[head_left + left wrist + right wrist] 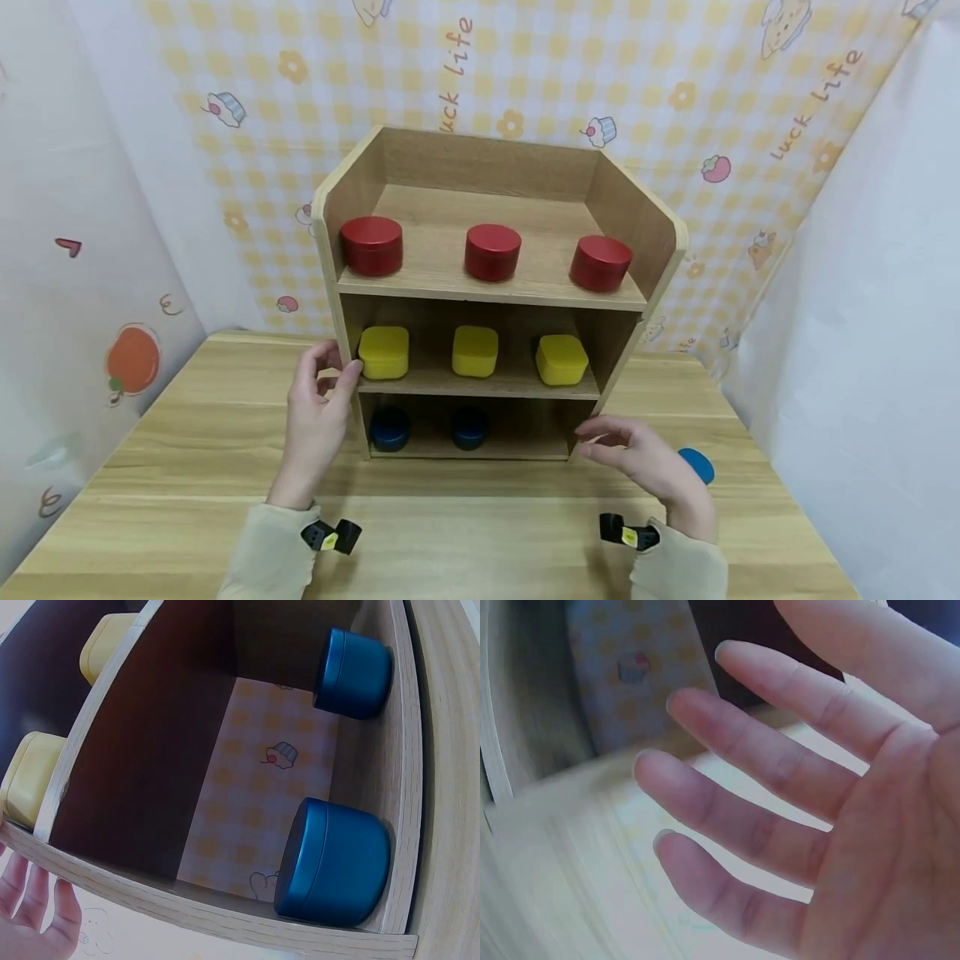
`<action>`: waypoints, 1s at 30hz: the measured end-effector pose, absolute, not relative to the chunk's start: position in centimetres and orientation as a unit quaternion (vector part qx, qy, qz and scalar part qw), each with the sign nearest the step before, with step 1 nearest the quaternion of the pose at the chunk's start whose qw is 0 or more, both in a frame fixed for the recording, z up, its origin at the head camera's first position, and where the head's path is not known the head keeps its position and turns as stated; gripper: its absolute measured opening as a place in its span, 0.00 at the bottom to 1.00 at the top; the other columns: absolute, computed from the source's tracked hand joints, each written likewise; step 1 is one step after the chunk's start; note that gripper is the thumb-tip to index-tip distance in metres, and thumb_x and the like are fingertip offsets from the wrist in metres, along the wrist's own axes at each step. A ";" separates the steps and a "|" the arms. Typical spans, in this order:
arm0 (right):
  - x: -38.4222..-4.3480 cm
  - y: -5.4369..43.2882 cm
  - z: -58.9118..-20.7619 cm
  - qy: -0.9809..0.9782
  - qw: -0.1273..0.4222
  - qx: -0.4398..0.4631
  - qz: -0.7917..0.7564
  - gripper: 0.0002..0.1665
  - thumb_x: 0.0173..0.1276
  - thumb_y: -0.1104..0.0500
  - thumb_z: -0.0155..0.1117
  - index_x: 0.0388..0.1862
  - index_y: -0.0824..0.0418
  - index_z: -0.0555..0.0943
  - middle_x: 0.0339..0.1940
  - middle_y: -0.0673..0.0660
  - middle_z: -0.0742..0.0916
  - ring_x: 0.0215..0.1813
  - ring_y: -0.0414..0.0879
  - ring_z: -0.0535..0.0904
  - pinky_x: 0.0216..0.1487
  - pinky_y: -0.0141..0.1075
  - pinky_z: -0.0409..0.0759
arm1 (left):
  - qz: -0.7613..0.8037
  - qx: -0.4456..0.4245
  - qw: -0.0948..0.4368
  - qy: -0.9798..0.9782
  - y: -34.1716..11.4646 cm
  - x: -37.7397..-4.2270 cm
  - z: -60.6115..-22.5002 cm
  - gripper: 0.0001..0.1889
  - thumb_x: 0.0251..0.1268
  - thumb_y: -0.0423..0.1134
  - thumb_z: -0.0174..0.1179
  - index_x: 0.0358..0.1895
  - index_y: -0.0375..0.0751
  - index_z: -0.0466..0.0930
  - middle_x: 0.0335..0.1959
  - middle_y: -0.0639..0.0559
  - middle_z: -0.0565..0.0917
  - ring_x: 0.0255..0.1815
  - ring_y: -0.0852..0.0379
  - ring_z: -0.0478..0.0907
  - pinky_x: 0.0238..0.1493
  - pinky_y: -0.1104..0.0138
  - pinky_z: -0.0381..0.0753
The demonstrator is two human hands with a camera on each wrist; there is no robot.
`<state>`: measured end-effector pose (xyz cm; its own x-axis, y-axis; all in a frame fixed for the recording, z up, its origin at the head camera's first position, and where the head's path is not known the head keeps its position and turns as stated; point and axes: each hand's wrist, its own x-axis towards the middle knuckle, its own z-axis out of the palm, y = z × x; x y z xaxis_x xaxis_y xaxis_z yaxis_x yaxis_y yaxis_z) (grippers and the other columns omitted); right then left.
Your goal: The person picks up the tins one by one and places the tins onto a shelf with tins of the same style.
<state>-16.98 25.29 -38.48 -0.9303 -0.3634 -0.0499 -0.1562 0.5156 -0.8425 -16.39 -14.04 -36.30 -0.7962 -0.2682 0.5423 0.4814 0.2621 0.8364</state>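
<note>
A small three-tier wooden shelf (468,298) stands on the table. My left hand (318,421) holds its left side panel, thumb on the front edge by the middle tier and fingers along the outer face. Relaxed and spread, my right hand (637,458) is beside the lower right edge with nothing in it. Three round red tins, the middle one (492,252) included, line the top tier. Three square yellow tins (475,352) sit on the middle tier. Two round blue tins (469,428) occupy the bottom tier's left and middle; the left one (334,862) looms large in the left wrist view.
Another blue round piece (697,465) lies on the wooden table (480,533) to the right, partly behind my right wrist. A checked, patterned cloth (517,75) hangs behind the shelf. White sheets (870,250) close off both sides.
</note>
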 end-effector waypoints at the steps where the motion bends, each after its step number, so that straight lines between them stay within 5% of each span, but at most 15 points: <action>1: -16.9 25.6 -38.5 0.866 0.105 -0.137 -0.469 0.21 0.68 0.54 0.66 0.54 0.65 0.81 0.53 0.61 0.83 0.51 0.55 0.78 0.46 0.40 0.78 | -0.602 -0.074 0.314 -0.731 -14.1 -16.4 -36.3 0.15 0.69 0.24 0.55 0.56 0.22 0.67 0.42 0.50 0.70 0.45 0.59 0.67 0.44 0.72 0.69; 12: -16.6 28.6 -39.2 0.880 0.029 -0.047 -0.471 0.31 0.68 0.52 0.67 0.65 0.63 0.72 0.54 0.63 0.80 0.52 0.54 0.78 0.47 0.41 0.76 | -0.594 -0.067 0.324 -0.733 -14.4 -16.3 -36.2 0.16 0.69 0.24 0.55 0.56 0.22 0.67 0.41 0.47 0.71 0.45 0.60 0.68 0.43 0.73 0.68; 30: -15.4 32.3 -40.1 0.904 -0.034 0.067 -0.422 0.37 0.70 0.45 0.63 0.69 0.66 0.67 0.62 0.71 0.75 0.59 0.61 0.74 0.41 0.29 0.75 | -0.613 -0.083 0.305 -0.725 -15.5 -18.1 -39.1 0.17 0.71 0.32 0.57 0.59 0.32 0.69 0.44 0.52 0.73 0.45 0.55 0.71 0.45 0.71 0.71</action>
<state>-15.43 32.26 -40.11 -0.9888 0.1493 0.0042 0.0927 0.6357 -0.7664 -18.09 -15.47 -39.12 -0.8007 -0.2536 0.5427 0.4929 0.2360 0.8375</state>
